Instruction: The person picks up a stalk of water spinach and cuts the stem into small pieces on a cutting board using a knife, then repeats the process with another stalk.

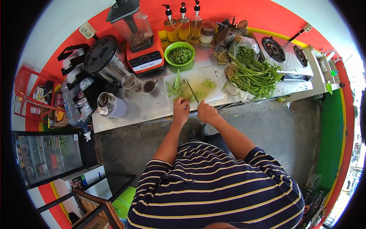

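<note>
A white cutting board [211, 71] lies near the counter's front edge. My right hand [207, 112] is closed round the handle of a kitchen knife [191, 89], whose blade points away from me over the board. To its left, my left hand [181, 108] rests at the board's front edge with its fingers pinched together; whatever they hold is hidden. Long green leaves and stems [175, 86] lie on the board's left side, beyond my left hand. Right of the blade sits a small heap of chopped greens [209, 84].
A green bowl [169, 58] of chopped leaves stands behind the board. Right of it lie a large bunch of leafy stems [253, 78] and a gas stove [288, 57]. A red blender [144, 57], a steel cup [110, 105] and two glass cups [148, 85] stand left.
</note>
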The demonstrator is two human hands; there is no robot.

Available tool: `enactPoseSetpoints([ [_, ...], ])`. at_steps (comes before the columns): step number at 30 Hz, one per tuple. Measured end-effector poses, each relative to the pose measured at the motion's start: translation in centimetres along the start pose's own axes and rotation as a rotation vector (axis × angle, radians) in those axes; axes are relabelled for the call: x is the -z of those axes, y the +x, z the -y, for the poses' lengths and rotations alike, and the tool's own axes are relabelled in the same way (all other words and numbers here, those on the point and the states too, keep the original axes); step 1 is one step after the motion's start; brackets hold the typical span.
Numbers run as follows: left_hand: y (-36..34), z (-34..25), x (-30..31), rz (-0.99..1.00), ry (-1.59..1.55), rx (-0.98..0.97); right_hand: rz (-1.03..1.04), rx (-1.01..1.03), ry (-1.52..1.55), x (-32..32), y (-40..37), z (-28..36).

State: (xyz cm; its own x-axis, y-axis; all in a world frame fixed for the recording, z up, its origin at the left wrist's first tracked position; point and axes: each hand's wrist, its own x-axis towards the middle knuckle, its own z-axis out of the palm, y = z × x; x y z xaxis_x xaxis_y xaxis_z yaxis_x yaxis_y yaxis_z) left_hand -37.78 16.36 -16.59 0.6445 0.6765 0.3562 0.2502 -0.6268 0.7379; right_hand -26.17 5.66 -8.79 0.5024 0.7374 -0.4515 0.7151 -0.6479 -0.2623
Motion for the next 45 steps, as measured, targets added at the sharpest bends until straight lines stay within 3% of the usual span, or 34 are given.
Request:
enactPoseSetpoints([
  [8, 0.3, -0.8, 0.5, 0.008, 0.006, 0.039, -0.011, 0.002, 0.089, -0.8, 1.2, -0.1],
  [11, 0.2, -1.0, 0.8, 0.017, 0.017, 0.066, 0.034, 0.040, -0.037, 0.7, 0.8, 0.2],
  [16, 0.2, 0.1, 0.7, 0.031, -0.020, -0.007, -0.002, -0.047, 0.053, -1.2, 0.1, 0.3],
  [23, 0.3, 0.4, 0.5, 0.044, -0.044, 0.074, 0.033, 0.033, 0.006, 0.6, 2.1, 0.5],
  [29, 0.6, 0.3, 1.0, 0.053, -0.057, 0.024, -0.023, -0.026, 0.121, -2.3, 0.6, -0.1],
  [35, 0.6, 0.6, 0.7, 0.079, -0.025, 0.017, 0.037, 0.016, 0.017, 0.8, 1.5, 0.9],
  [45, 1.0, -0.1, 0.9, 0.081, -0.004, 0.021, -0.075, 0.012, 0.199, -2.7, 0.6, -0.7],
])
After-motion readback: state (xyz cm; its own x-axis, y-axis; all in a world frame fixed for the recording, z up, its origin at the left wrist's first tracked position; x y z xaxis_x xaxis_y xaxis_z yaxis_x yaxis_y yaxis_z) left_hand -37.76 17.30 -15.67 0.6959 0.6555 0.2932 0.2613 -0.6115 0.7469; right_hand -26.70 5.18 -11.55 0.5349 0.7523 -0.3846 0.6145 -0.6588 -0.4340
